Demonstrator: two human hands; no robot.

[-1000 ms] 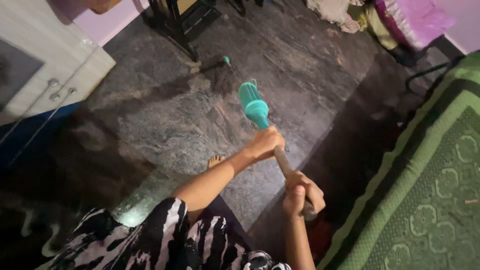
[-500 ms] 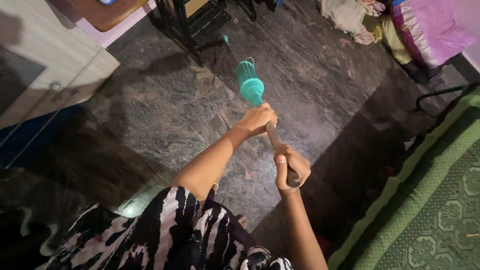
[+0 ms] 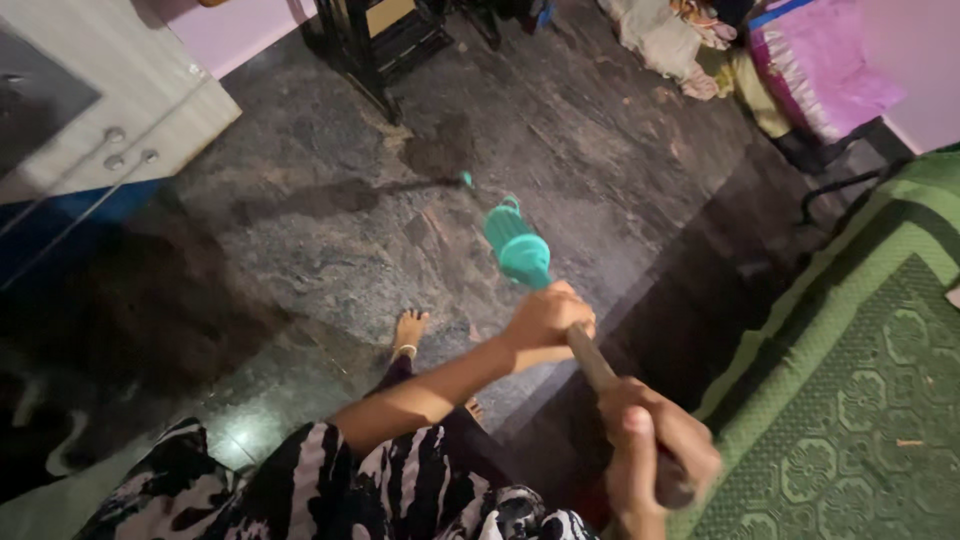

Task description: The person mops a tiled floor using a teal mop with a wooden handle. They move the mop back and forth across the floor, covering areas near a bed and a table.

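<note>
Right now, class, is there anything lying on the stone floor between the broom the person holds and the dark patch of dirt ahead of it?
Nothing visible does. Both hands, left hand and right hand, grip the broom by its handle. The stone floor between its teal end and the dirt patch looks bare; the black stand sits beyond.

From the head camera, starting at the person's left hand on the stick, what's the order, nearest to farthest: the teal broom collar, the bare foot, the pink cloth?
1. Teal broom collar: just above the left hand, on the same stick.
2. Bare foot: to the hand's left, on the dark stone floor.
3. Pink cloth: far off at top right.
</note>
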